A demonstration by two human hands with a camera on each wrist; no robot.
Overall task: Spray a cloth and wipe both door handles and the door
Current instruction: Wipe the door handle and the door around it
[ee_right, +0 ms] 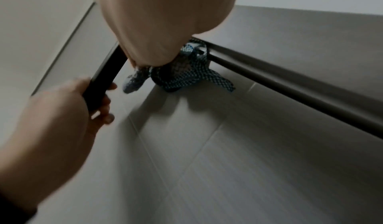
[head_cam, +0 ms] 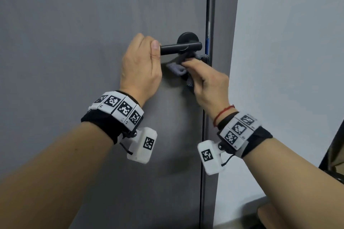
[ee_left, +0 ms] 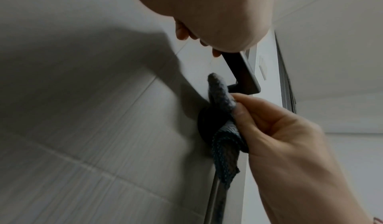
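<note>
left hand [head_cam: 140, 61] grips the free end of the door handle [head_cam: 180, 48]; right hand [head_cam: 206, 82] pinches the cloth [head_cam: 176, 68] beneath its base. step: wiping this handle; next likely needs cloth along the lever.

To your right runs a pale wall [head_cam: 290, 52], plain and blue-grey in this light. Between it and the grey panel stands the dark door frame [head_cam: 210, 5], with a small blue-and-white scrap [head_cam: 208, 35] stuck to it at about lever height; what it is you cannot tell. Low in the right corner you catch a dark-edged object [head_cam: 333, 156], cut off by the picture's border, and just below it a tan, rounded shape [head_cam: 268, 214], too blurred to name. Your wrists carry white bands of black-and-white markers [head_cam: 119, 108] over black straps, and a thin red string [head_cam: 222, 113] circles the right one.
</note>
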